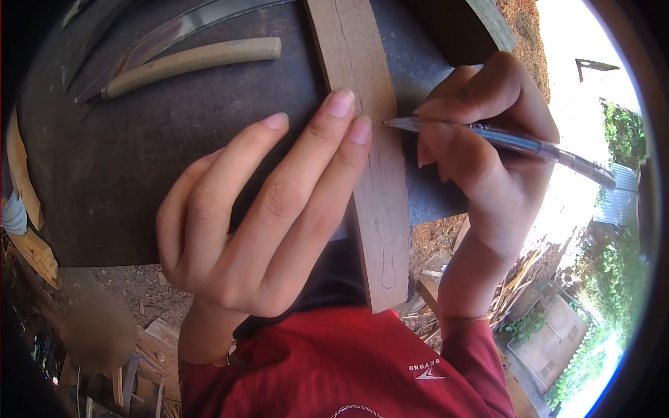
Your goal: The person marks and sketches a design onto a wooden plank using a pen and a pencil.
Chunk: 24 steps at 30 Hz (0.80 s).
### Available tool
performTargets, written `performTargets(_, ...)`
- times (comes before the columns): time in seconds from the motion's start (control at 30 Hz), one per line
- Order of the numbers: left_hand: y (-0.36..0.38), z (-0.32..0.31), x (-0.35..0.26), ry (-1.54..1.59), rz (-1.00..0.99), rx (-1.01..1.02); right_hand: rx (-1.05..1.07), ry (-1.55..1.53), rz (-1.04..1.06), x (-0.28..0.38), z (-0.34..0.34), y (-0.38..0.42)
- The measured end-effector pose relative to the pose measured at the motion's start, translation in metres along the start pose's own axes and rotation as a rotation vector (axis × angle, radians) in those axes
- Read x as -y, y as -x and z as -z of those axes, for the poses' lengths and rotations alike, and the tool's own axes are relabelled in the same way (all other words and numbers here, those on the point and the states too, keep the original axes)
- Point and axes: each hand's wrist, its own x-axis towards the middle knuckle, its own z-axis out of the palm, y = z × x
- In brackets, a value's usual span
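A long wooden board (380, 209) lies on the dark tabletop (174, 139) and juts past its near edge, with a thin pencil-like outline drawn along it. Two fingertips of my left hand (258, 209) rest on the board's left edge; the other fingers are spread over the tabletop, and nothing is held. My right hand (488, 132) pinches a clear pen (516, 139) between thumb and fingers, its tip at the board's right side. The thumb of my left hand is hidden.
A wooden-handled tool (195, 66) and curved blades (188, 28) lie at the upper left of the tabletop. A wooden block (460, 31) stands at the top right. Wood strips (28, 244) are at the left edge. Wood scraps (157, 348) litter the ground.
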Motion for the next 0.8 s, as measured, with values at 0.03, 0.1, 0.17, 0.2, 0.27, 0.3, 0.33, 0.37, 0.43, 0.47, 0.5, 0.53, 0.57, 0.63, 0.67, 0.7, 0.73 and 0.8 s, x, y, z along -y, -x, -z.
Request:
performTargets(0.03,0.000,0.001,0.000,-0.002,0.005,0.013,0.024,0.014,-0.018,0.002,0.001,-0.002)
performTargets(0.1,-0.001,0.004,-0.001,-0.006,0.010,0.040,0.030,0.024,0.000,0.000,-0.001,0.000)
performTargets(0.17,0.000,0.004,0.000,-0.005,0.000,0.054,-0.080,-0.038,0.011,-0.010,-0.011,0.010)
performTargets(0.2,0.000,0.003,0.001,-0.004,-0.009,0.054,-0.110,-0.050,0.019,-0.012,-0.012,0.011)
performTargets(0.27,0.000,0.002,0.001,0.000,-0.019,0.063,-0.116,-0.039,0.037,-0.012,-0.012,0.010)
performTargets(0.3,0.000,0.003,0.001,0.004,-0.021,0.071,-0.099,-0.017,0.044,-0.012,-0.010,0.009)
performTargets(0.33,0.000,0.004,0.001,0.007,-0.023,0.073,-0.082,0.005,0.052,-0.011,-0.009,0.008)
performTargets(0.37,0.000,0.004,0.001,0.011,-0.024,0.076,-0.073,0.026,0.058,-0.011,-0.008,0.008)
performTargets(0.43,-0.001,0.004,0.001,0.017,-0.028,0.074,-0.030,0.044,0.064,-0.011,-0.003,0.007)
performTargets(0.47,-0.001,0.004,0.002,0.018,-0.029,0.077,0.006,0.040,0.064,-0.010,0.001,0.004)
performTargets(0.5,-0.002,0.005,0.002,0.018,-0.030,0.086,-0.015,0.013,0.054,-0.010,-0.001,0.005)
performTargets(0.53,-0.002,0.005,0.002,0.020,-0.033,0.087,-0.037,-0.014,0.046,-0.011,-0.002,0.005)
performTargets(0.57,-0.002,0.004,0.002,0.022,-0.037,0.089,-0.118,-0.063,0.027,-0.015,-0.010,0.011)
performTargets(0.63,-0.002,0.004,0.003,0.027,-0.046,0.082,-0.052,-0.037,-0.054,-0.011,-0.006,0.007)
performTargets(0.67,-0.002,0.003,0.003,0.029,-0.049,0.084,0.095,0.036,-0.116,-0.002,0.009,-0.006)
performTargets(0.7,-0.003,0.005,0.002,0.029,-0.049,0.096,0.156,0.062,-0.118,-0.001,0.013,-0.010)
performTargets(0.73,-0.003,0.005,0.003,0.029,-0.051,0.102,0.216,0.089,-0.118,-0.001,0.017,-0.013)
performTargets(0.8,-0.003,0.005,0.003,0.031,-0.058,0.107,0.160,0.052,-0.001,-0.012,0.015,-0.004)
